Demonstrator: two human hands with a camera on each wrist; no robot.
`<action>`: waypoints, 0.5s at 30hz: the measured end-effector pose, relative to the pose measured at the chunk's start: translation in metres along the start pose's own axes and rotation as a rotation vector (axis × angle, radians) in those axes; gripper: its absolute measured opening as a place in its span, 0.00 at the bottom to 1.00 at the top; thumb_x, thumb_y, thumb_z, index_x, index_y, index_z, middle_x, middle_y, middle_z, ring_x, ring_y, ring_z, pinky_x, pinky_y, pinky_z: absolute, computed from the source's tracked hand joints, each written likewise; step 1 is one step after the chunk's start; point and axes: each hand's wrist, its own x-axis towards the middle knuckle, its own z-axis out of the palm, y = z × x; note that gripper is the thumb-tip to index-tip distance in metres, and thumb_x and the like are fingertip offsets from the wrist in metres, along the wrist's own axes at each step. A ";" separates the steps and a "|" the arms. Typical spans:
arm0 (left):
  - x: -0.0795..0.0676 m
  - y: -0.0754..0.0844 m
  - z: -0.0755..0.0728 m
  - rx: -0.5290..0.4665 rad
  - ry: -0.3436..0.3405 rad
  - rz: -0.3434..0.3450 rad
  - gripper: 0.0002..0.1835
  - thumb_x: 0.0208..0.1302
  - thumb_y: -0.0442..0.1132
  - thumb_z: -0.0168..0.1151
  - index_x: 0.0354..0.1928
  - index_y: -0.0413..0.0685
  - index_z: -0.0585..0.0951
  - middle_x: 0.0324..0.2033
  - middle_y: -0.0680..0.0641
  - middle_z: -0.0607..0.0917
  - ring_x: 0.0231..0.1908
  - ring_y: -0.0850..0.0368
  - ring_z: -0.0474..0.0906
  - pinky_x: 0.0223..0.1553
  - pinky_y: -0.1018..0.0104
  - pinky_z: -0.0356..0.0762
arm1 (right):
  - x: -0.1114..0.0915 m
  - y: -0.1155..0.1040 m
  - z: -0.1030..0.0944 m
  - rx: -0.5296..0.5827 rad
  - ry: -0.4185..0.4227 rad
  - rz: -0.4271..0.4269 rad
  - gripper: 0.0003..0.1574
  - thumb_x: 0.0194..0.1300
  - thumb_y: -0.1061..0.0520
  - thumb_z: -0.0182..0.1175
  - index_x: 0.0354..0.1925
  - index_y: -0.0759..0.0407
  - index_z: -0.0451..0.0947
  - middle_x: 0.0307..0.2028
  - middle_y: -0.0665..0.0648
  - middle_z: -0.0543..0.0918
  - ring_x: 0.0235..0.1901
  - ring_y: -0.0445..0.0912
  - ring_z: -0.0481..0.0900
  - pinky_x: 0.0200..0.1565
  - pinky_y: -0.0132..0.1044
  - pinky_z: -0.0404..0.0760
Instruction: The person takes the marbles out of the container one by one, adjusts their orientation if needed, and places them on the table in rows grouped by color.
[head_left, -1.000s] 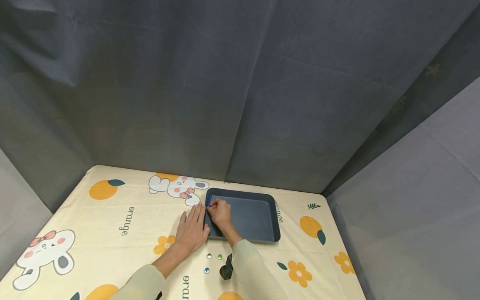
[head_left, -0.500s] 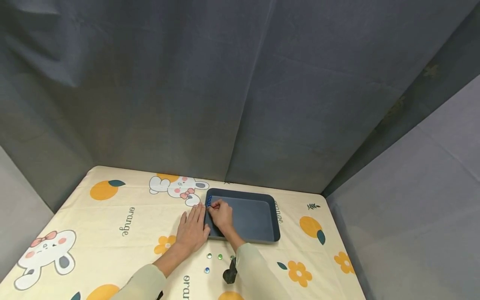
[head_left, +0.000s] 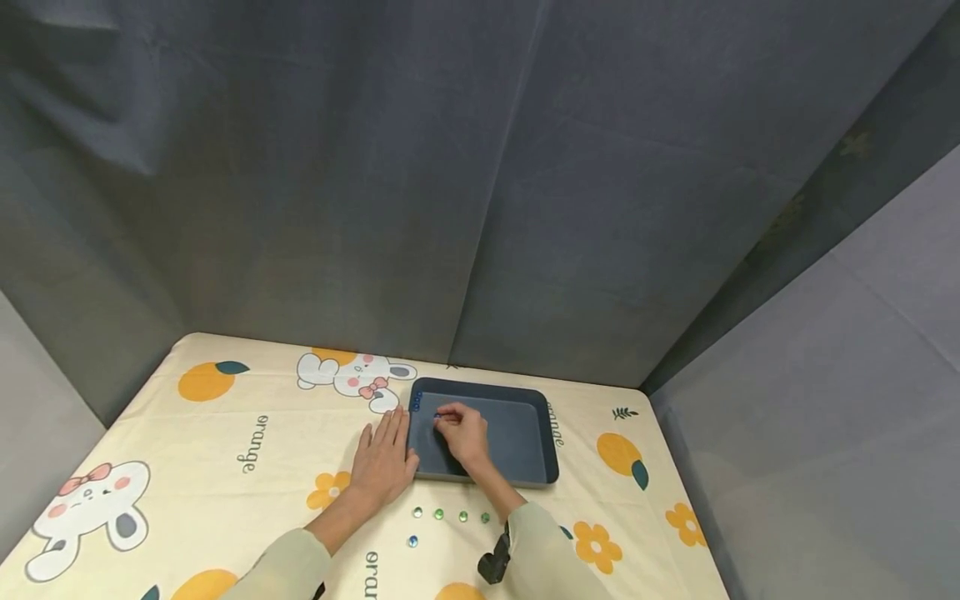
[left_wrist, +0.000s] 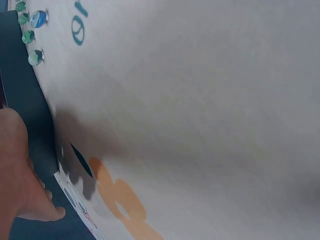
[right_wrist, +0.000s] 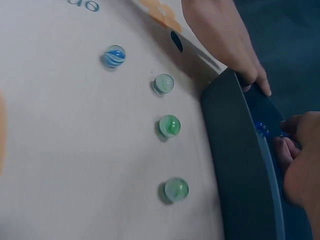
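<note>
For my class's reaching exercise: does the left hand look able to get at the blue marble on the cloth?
Probably yes: that blue marble lies uncovered, and the left hand, at the edge of the tray, seems to hold nothing.

You have deep-blue marbles (right_wrist: 262,129), green-tinted marbles (right_wrist: 170,126), a blue-and-white swirled marble (right_wrist: 114,56), a slate-grey tray (head_left: 513,433) and a cream, orange-flowered tablecloth (head_left: 285,500).

Free: floor of tray (head_left: 517,433), right of the right hand (head_left: 463,435); bench (head_left: 277,517), left of the left hand (head_left: 385,461), printed cloth lying flat.
Obstructed: tray's left edge, by the left hand; far left corner, by blue marbles (head_left: 416,402), just right of the left fingertips; near side of both hands, by four green marbles (head_left: 438,514) in a row and one striped marble (head_left: 413,542); beyond both hands, past the tray, by dark curtain (head_left: 360,167).
</note>
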 end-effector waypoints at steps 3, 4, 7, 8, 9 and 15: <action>0.000 0.000 0.000 0.004 0.000 0.002 0.35 0.63 0.51 0.48 0.68 0.39 0.58 0.68 0.42 0.57 0.66 0.46 0.52 0.62 0.44 0.50 | -0.008 -0.001 -0.010 0.009 -0.025 -0.013 0.08 0.52 0.60 0.67 0.34 0.57 0.83 0.26 0.46 0.82 0.27 0.36 0.80 0.31 0.29 0.79; 0.000 0.000 0.000 0.007 0.001 0.001 0.35 0.63 0.51 0.48 0.68 0.39 0.58 0.67 0.42 0.57 0.66 0.46 0.52 0.62 0.44 0.50 | -0.011 -0.002 -0.013 0.009 -0.034 -0.019 0.08 0.52 0.60 0.67 0.35 0.57 0.83 0.27 0.46 0.82 0.28 0.36 0.80 0.31 0.29 0.79; -0.001 0.000 0.000 0.014 0.001 0.001 0.35 0.63 0.51 0.48 0.68 0.39 0.58 0.67 0.41 0.57 0.66 0.45 0.52 0.62 0.44 0.50 | -0.021 -0.003 -0.022 0.018 -0.066 -0.046 0.08 0.53 0.60 0.67 0.35 0.57 0.82 0.28 0.47 0.83 0.29 0.37 0.80 0.32 0.29 0.79; -0.001 0.000 0.000 0.017 0.001 0.000 0.35 0.63 0.51 0.48 0.68 0.39 0.58 0.67 0.42 0.57 0.66 0.46 0.52 0.62 0.44 0.50 | -0.024 -0.004 -0.025 0.025 -0.078 -0.054 0.09 0.53 0.60 0.67 0.35 0.58 0.82 0.28 0.47 0.83 0.29 0.37 0.80 0.32 0.29 0.79; -0.001 0.000 0.000 0.018 -0.001 -0.001 0.35 0.63 0.51 0.48 0.68 0.39 0.58 0.67 0.42 0.57 0.66 0.46 0.52 0.62 0.45 0.50 | -0.028 -0.004 -0.028 0.034 -0.087 -0.061 0.09 0.53 0.60 0.67 0.35 0.58 0.82 0.29 0.47 0.83 0.29 0.38 0.80 0.32 0.29 0.79; -0.001 0.001 0.000 0.018 0.001 -0.002 0.35 0.63 0.51 0.48 0.69 0.40 0.57 0.68 0.42 0.56 0.66 0.47 0.51 0.63 0.45 0.49 | -0.050 -0.008 -0.041 0.068 -0.138 -0.092 0.07 0.54 0.60 0.66 0.35 0.57 0.81 0.29 0.47 0.83 0.30 0.39 0.80 0.31 0.30 0.79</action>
